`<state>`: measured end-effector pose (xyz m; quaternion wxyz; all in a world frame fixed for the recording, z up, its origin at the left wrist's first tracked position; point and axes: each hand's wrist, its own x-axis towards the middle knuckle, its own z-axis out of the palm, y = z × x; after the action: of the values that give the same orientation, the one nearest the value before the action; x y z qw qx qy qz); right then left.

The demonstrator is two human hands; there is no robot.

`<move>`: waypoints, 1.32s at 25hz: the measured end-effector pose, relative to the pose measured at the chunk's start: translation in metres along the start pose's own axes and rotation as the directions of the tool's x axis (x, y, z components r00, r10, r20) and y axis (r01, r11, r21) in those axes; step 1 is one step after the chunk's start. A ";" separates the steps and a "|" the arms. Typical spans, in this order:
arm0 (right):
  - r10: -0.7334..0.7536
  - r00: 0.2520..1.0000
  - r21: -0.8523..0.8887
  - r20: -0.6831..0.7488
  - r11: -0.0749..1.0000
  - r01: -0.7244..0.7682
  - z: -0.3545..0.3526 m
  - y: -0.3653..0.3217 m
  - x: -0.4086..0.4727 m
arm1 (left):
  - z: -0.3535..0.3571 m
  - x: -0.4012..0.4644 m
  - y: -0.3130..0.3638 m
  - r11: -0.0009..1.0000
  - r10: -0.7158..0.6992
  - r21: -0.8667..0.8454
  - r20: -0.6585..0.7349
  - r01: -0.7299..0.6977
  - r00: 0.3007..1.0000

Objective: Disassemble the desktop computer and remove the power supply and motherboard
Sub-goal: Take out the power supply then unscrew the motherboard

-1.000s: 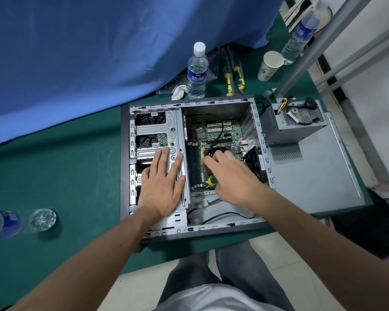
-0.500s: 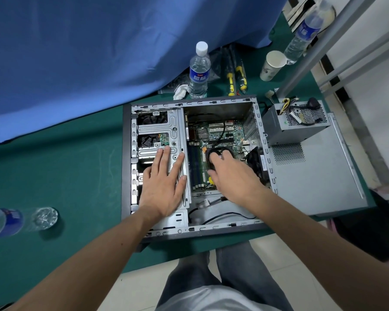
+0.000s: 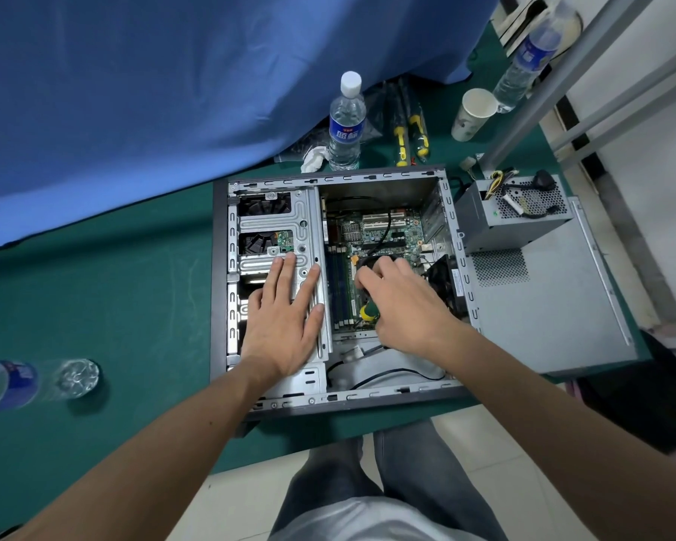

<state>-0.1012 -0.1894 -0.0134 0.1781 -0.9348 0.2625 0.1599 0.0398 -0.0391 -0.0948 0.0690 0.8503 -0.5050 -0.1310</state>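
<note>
The open computer case [image 3: 219, 290] lies on its side on the green table. My left hand [image 3: 285, 310] rests flat with straight fingers on the metal drive cage [image 3: 274, 224]. Inside the case, my right hand [image 3: 402, 302] grips a screwdriver with a green and yellow handle [image 3: 369, 312] over the green motherboard [image 3: 383, 228], beside the black round cooler, which it mostly hides. The grey power supply [image 3: 512, 212] sits outside the case on the removed side panel [image 3: 543, 306], with its cables on top.
An upright water bottle [image 3: 346, 123], two yellow-handled screwdrivers [image 3: 408, 130], a paper cup [image 3: 473, 113] and a second bottle [image 3: 527, 60] stand behind the case. Another bottle [image 3: 36, 380] lies at the left. A blue cloth [image 3: 172, 91] hangs behind; a metal frame [image 3: 562, 80] rises at right.
My right hand shifted slightly on the screwdriver over the cooler, its handle hidden half a second ago and showing again now. My left hand stayed flat on the drive cage.
</note>
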 end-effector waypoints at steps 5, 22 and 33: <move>0.116 0.993 -0.015 -0.035 0.993 -0.116 0.000 -0.002 -0.002 | 0.002 0.000 0.000 1.000 0.002 0.001 -0.006 -0.002 1.000; -0.008 1.000 0.017 -0.018 1.000 0.009 0.001 -0.004 -0.007 | 0.002 0.000 0.000 1.000 -0.001 -0.004 -0.003 0.001 1.000; -0.019 0.998 0.007 0.058 1.000 0.018 0.005 0.008 -0.013 | 0.000 0.000 0.000 1.000 -0.007 0.001 0.010 0.007 1.000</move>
<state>-0.1171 -0.1883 -0.0148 0.1901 -0.9316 0.2491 0.1844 0.0394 -0.0392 -0.0948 0.0655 0.8516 -0.5023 -0.1350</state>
